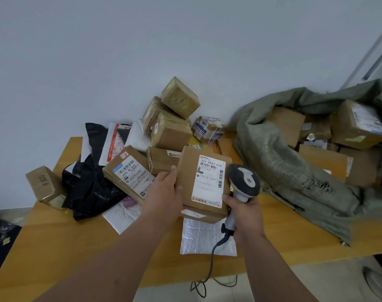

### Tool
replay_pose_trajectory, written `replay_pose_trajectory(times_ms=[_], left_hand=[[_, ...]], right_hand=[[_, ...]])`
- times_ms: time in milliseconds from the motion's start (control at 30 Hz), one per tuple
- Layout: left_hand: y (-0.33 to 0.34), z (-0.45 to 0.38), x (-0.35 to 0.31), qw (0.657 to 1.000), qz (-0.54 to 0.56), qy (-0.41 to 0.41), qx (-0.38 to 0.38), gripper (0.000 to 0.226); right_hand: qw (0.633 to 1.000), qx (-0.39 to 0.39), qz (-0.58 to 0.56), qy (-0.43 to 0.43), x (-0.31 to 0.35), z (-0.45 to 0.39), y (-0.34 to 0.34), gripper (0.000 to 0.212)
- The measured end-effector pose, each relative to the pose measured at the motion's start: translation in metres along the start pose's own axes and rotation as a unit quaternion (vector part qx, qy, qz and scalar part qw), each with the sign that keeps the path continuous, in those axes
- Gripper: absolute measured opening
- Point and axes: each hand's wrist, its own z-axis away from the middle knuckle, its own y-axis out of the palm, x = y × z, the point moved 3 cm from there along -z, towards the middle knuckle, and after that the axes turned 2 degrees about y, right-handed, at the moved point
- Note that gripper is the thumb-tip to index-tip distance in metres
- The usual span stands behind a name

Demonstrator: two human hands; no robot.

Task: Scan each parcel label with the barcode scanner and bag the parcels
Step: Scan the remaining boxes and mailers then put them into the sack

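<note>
Our left hand [164,194] grips the labelled parcel [204,182] by its left edge; our right hand [243,212], just right of it, clasps the barcode scanner [243,182]. The sack [283,162] lies further right on the bench [76,236].

A wooden table [55,243] against the wall carries a heap of brown cardboard parcels [170,127], black plastic mailers [92,188], a white bubble mailer [205,238] near the front edge, one small box [44,184] at the left corner, and a grey-green woven sack [294,171] slumped open at the right
</note>
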Motion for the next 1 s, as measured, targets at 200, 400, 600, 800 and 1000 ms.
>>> replay_pose_trajectory(times_ms=[200,400,600,800,1000], left_hand=[[0.012,-0.001,-0.008,0.994,-0.102,0.019,0.035,0.069],[0.035,0.005,-0.008,0.967,-0.222,0.065,0.102,0.076],[0.045,-0.001,-0.002,0.959,-0.253,0.089,0.095,0.07],[0.051,-0.003,0.001,0.961,-0.254,0.078,0.08,0.073],[0.057,-0.004,-0.005,0.956,-0.275,0.08,0.062,0.078]], right_hand=[[1.0,0.003,0.014,-0.003,0.002,-0.004,0.0,0.041],[1.0,0.014,0.023,0.005,0.005,-0.011,0.001,0.041],[0.999,0.018,0.032,0.026,-0.001,-0.017,-0.006,0.032],[0.999,0.004,0.038,0.034,0.013,-0.016,-0.018,0.015],[0.996,0.051,0.031,0.065,0.032,-0.003,-0.021,0.019]])
